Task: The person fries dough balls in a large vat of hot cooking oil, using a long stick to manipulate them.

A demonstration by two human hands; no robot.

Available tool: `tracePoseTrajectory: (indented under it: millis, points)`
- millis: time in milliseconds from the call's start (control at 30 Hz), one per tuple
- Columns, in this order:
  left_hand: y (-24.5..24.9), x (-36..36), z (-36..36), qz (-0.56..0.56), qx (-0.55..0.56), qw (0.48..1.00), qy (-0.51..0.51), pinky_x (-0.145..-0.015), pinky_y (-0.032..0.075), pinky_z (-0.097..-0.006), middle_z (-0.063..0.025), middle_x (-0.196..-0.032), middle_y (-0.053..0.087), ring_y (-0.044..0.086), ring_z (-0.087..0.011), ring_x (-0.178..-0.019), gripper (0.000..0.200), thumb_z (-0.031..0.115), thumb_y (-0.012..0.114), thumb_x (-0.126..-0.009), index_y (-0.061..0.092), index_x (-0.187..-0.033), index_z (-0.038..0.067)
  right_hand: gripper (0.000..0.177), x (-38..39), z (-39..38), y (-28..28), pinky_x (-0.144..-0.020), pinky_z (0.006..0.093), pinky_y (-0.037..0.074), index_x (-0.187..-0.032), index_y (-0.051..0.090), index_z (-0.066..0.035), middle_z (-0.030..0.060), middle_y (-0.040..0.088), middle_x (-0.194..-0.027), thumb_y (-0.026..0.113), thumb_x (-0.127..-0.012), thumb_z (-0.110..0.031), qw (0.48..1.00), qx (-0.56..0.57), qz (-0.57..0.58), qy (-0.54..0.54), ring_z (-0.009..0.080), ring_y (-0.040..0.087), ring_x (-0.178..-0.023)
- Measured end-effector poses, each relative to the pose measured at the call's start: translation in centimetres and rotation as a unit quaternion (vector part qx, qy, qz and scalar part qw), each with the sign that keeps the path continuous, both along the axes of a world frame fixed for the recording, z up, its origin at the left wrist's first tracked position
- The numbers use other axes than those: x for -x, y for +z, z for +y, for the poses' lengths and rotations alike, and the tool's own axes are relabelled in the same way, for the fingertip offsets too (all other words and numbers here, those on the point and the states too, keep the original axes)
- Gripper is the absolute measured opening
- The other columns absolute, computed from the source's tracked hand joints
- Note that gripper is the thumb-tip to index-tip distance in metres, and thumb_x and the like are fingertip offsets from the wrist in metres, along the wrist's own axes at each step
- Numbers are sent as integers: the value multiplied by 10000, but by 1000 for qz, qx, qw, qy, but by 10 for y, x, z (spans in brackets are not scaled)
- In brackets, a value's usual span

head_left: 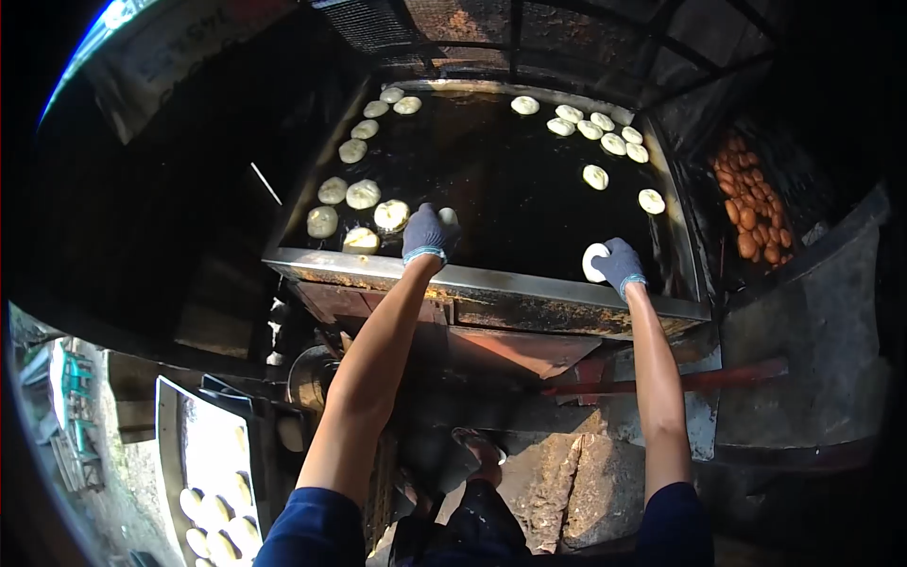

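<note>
Both of my hands wear dark blue-grey gloves with light blue cuffs. My left hand [431,233] is over the near left part of a wide metal frying vat [491,279] of dark oil. A pale dough round [448,216] shows partly past its fingers, closed on it. Beside that hand a dough round [391,215] floats in the oil. My right hand [620,265] grips another flat dough round [595,263] by its edge, just inside the vat's near right rim. Several more pale rounds float along the left side and in the far right corner [613,144].
Browned fried pieces [751,203] lie heaped to the right of the vat. At lower left, a bright tray [203,435] carries several uncooked rounds [215,513]. A dark metal grille [510,42] stands behind the vat. A reddish bar [699,378] runs below its front.
</note>
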State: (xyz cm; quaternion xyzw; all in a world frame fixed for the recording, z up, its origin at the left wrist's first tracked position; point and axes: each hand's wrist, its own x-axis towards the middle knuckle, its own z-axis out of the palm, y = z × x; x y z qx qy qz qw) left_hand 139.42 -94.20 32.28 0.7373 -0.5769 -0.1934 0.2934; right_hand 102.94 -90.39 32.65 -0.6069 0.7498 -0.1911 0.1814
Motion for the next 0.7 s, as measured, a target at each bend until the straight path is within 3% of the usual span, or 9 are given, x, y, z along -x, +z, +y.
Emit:
tracePoseTrajectory:
  millis: [67, 167, 200, 233, 333, 400, 500, 600, 700]
  points:
    - [9, 5, 14, 25, -16, 999, 30, -818, 530, -425, -234, -983, 668, 663, -365, -920, 532, 322, 778, -682, 618, -1053, -24, 376, 22, -16, -30, -768, 415, 512, -954, 668, -9, 206, 684, -937, 730, -698, -278, 999, 21, 40, -1, 337, 669, -897]
    - [16, -12, 43, 116, 128, 985, -15, -878, 498, -442, -244, -1027, 647, 623, -382, -1004, 569, 364, 788, -694, 612, -1071, -24, 273, 24, -46, -37, -715, 432, 508, -932, 677, 10, 221, 681, -910, 663, -785, -220, 997, 71, 31, 11, 329, 668, -833]
    - [35, -24, 68, 118, 145, 982, 3, -919, 477, -442, -232, -1118, 620, 594, -380, -1069, 550, 370, 759, -740, 602, -1103, -13, 363, 21, -67, -38, -808, 419, 512, -1042, 648, 50, 244, 670, -1021, 636, -817, -234, 996, 50, -63, 35, 334, 666, -922]
    - [54, -49, 108, 97, 198, 975, 18, -925, 475, -435, -222, -1157, 605, 591, -373, -1080, 532, 361, 741, -768, 596, -1127, -5, 505, 21, -98, -61, -916, 393, 489, -1176, 572, 98, 276, 628, -1142, 618, -840, -277, 982, 182, 38, 4, 344, 634, -1043]
    - [108, -137, 247, 56, 282, 953, 91, -949, 462, -416, -197, -1218, 580, 584, -350, -1104, 473, 330, 683, -841, 586, -1180, 15, 517, -97, -97, 32, -982, 367, 464, -1274, 489, 117, 276, 572, -1250, 597, -884, -206, 962, 232, -28, 137, 332, 576, -1157]
    - [123, -205, 354, 11, 166, 949, 269, -969, 453, -412, -190, -1204, 594, 578, -348, -1124, 427, 280, 634, -872, 585, -1202, 13, 431, -236, -19, 115, -982, 369, 467, -1303, 482, 76, 226, 568, -1279, 554, -911, -87, 915, 257, -197, 241, 290, 580, -1157]
    - [90, -289, 506, -163, -97, 831, 522, -901, 478, -467, -245, -1086, 620, 609, -376, -1018, 359, 244, 550, -871, 628, -1130, 7, 290, -398, 137, 200, -931, 335, 499, -1211, 593, -24, 118, 636, -1175, 524, -931, -57, 813, 252, -219, 476, 232, 627, -1063]
    - [83, -287, 565, -66, -72, 888, 449, -891, 466, -482, -312, -1042, 623, 617, -412, -999, 367, 258, 488, -916, 619, -1119, -19, 269, -522, 221, 176, -865, 399, 520, -1127, 609, 8, 204, 647, -1083, 499, -895, -71, 646, 61, -224, 727, 332, 648, -1002]
    - [87, -277, 553, -1, -156, 888, 432, -887, 466, -477, -293, -1007, 642, 620, -422, -990, 432, 338, 519, -903, 613, -1118, -24, 284, -619, 264, 94, -810, 457, 520, -975, 690, 5, 258, 669, -947, 536, -803, -161, 620, -18, 83, 780, 397, 660, -924]
